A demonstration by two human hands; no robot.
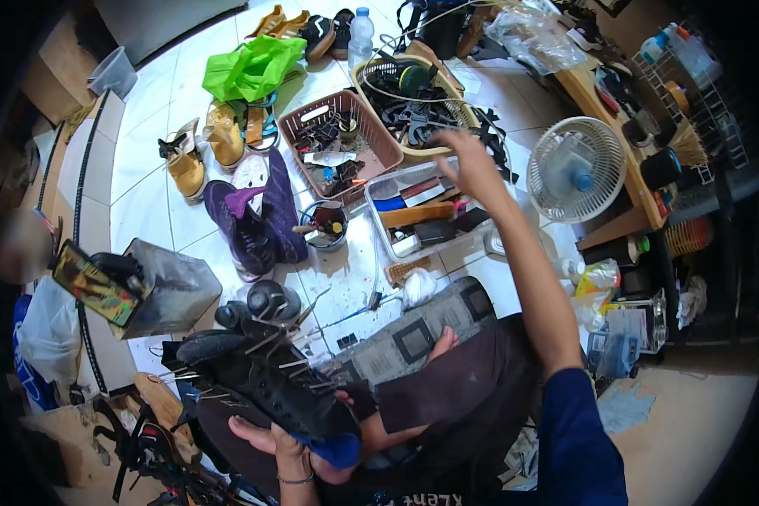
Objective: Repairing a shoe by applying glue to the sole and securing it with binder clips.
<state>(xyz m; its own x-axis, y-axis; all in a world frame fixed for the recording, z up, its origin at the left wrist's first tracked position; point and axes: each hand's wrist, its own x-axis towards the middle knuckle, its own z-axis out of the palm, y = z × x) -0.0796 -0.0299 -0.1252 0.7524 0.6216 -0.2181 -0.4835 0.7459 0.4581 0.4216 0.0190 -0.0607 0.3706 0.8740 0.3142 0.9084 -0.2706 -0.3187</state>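
My left hand (282,447) grips a black shoe (270,379) from below, over my lap; several thin sticks poke out from it, and blue shows at its near end. My right hand (462,160) is raised over the far part of a clear box (375,211) of brushes and tools, near a cream basket (371,84) of black straps; its fingers are apart, with nothing visible in them. My bare feet show beside the grey patterned mat (371,363).
Ahead are a brown basket (304,169), purple shoes (236,228), tan shoes (185,173), a green bag (249,67) and a small cup of tools (329,232). Left stands a metal container (173,287). A white fan-like basket (578,135) and wooden bench (641,202) are at the right.
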